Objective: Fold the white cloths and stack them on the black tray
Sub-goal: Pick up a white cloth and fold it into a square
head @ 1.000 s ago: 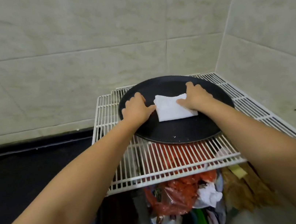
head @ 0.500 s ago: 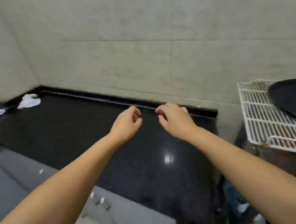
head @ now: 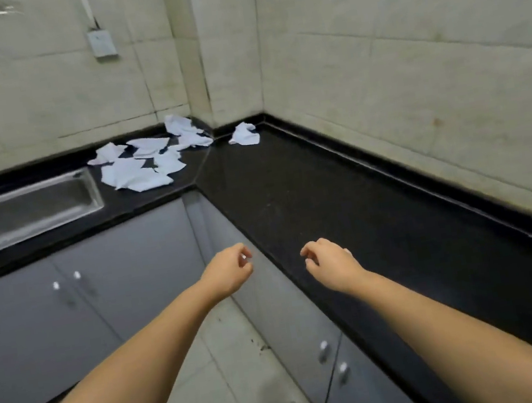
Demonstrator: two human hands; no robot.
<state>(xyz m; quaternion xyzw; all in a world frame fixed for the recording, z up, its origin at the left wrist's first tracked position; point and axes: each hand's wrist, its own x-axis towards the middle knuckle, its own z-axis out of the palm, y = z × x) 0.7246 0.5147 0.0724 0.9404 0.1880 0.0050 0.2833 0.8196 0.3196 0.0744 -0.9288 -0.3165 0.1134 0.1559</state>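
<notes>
The crumpled white cloths are lying in a loose heap in the far corner of the glossy black stone counter, just right of the sunken steel sink, and one stray white cloth is sitting apart on the other side of the counter's diagonal seam, close against the tiled wall. They are lying unfolded, which I judge is why I am facing them: each needs picking up and folding on a flat patch. The black tray is nowhere in view here.

I am holding both arms out ahead of me, well short of the heap. My left hand is hanging over the grey cupboard fronts, fingers loosely curled and gripping nothing. My right hand is hovering over the counter's front edge, fingers likewise slack and bare.

The long right run of counter between my hand and the stray cloth is lying bare, which should be giving me room to spread a cloth. The raised black lip along the wall is closing it off on the far side, and the sink's rim is bounding the heap on the left, so a careless sweep could be sending cloths into the basin.
</notes>
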